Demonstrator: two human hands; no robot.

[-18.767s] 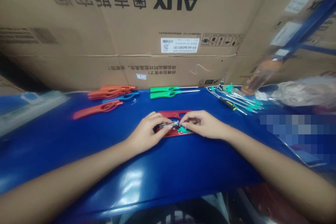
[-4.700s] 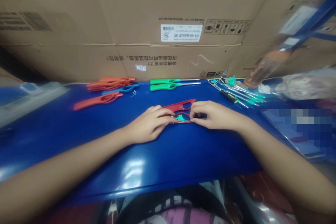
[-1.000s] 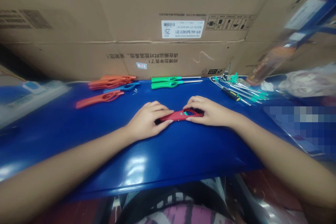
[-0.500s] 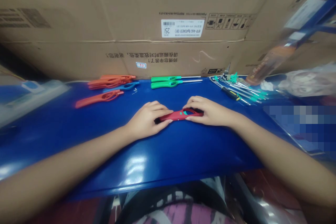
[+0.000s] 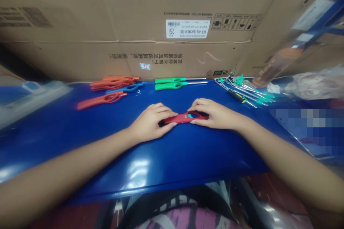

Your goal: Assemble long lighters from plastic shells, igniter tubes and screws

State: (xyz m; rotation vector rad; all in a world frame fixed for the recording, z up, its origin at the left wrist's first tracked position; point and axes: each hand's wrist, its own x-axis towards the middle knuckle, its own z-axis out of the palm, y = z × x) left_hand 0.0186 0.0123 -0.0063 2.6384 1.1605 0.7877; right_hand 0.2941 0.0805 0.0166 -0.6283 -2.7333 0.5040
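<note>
On table [image 5: 193,157], our left hand [image 5: 150,122] and right hand [image 5: 213,113] pinch red handle [image 5: 180,118] at both ends; probably light, stiff, slippery; we judge solid left end surest hold.

The left hand [image 5: 153,121] grips one end of the red handle [image 5: 179,118], and the right hand [image 5: 215,114] grips its looped end. Beyond the red handle lie two green handles [image 5: 161,87] with metal tubes [image 5: 198,83], with orange handles [image 5: 104,85] and a blue handle [image 5: 125,89] off to its left. Beyond it to the right are loose rods [image 5: 248,97], teal parts [image 5: 239,79] and a black-and-yellow screwdriver [image 5: 235,96].
</note>
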